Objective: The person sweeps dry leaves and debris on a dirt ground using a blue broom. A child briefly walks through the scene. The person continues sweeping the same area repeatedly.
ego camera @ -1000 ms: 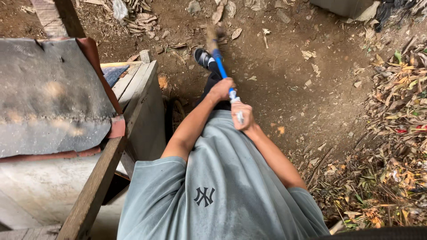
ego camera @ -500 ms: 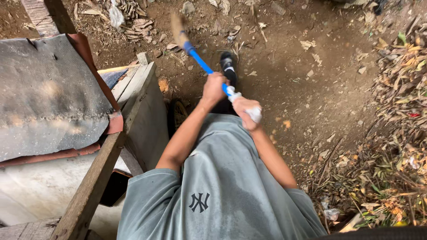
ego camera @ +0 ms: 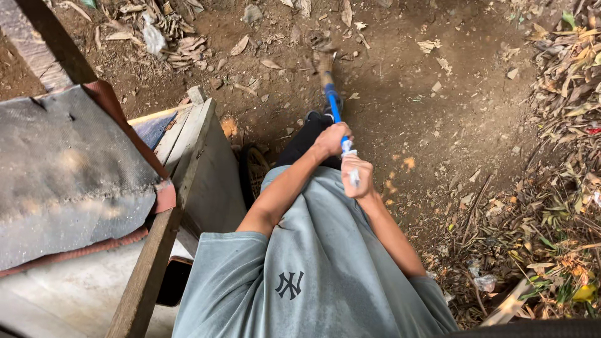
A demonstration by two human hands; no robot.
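A: Your left hand [ego camera: 330,139] is wrapped tight round the blue handle [ego camera: 336,112] of the broom, fingers closed on it, just above centre of the frame. Your right hand [ego camera: 357,175] grips the same shaft lower in the frame, near its white end, fingers curled shut round it.

B: Where's the working end?

A: Upper centre. The broom head [ego camera: 324,62] is on the bare dirt ground [ego camera: 438,106], and it's blurred, so I can't say for sure whether the bristles touch the soil.

B: How much is done, by the look of it?

A: Judging only by how things lie: the dirt from centre to upper right is fairly bare, with a few scattered dry leaves [ego camera: 250,44] left near the top. A thick band of leaf litter [ego camera: 563,188] runs down the right edge and lower right. So I'd call it partly done, with the top and right margins left.

B: Room for you to move?

A: Open to the upper right. Tight on the left: a wooden cart wall [ego camera: 206,169] stands just beside your left arm, with a spoked wheel [ego camera: 253,169] near your dark trouser leg. A dark corrugated sheet [ego camera: 62,169] fills the left of the frame, edged by a wooden beam [ego camera: 150,269] running toward the lower left.
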